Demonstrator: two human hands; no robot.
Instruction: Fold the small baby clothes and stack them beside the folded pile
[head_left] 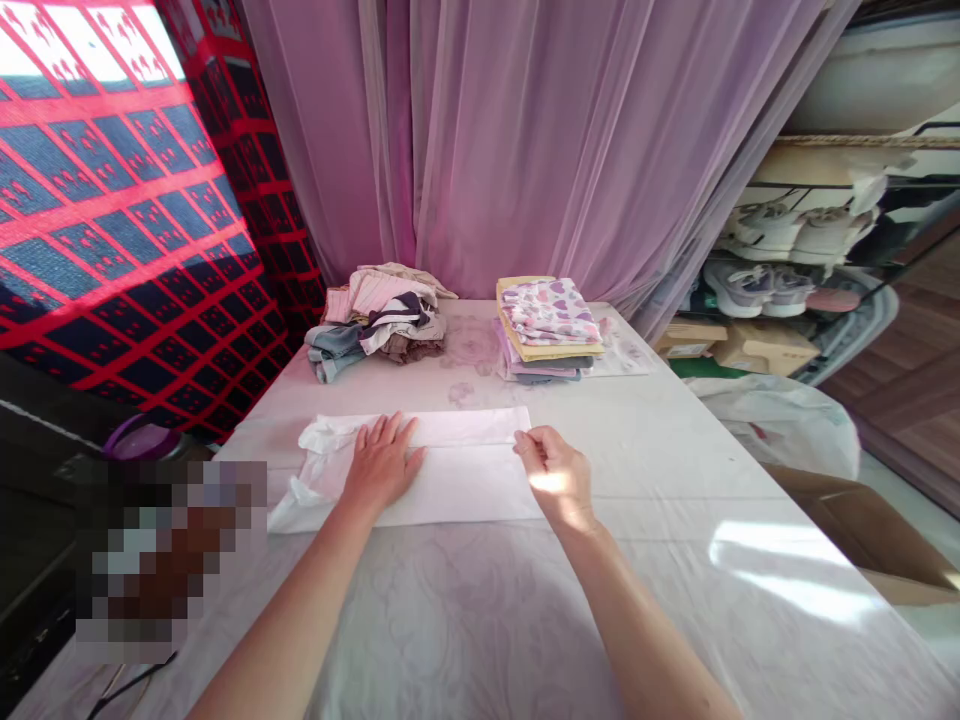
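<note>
A white garment (465,485) lies spread across the table in front of me, its far side folded over in a long strip. Frilly, crumpled parts of it bunch up at its left end. My left hand (382,465) rests flat on the folded strip, fingers spread. At the right end, my right hand (556,475) pinches the corner of the strip between thumb and fingers. What kind of garment it is, I cannot tell.
On the table's far side are a loose heap of clothes (390,315) and a folded stack of clothes (551,315). Purple curtains (495,140) hang behind. To the right are shoes (757,285) on a rack and a cardboard box (847,520). The lower left is pixelated.
</note>
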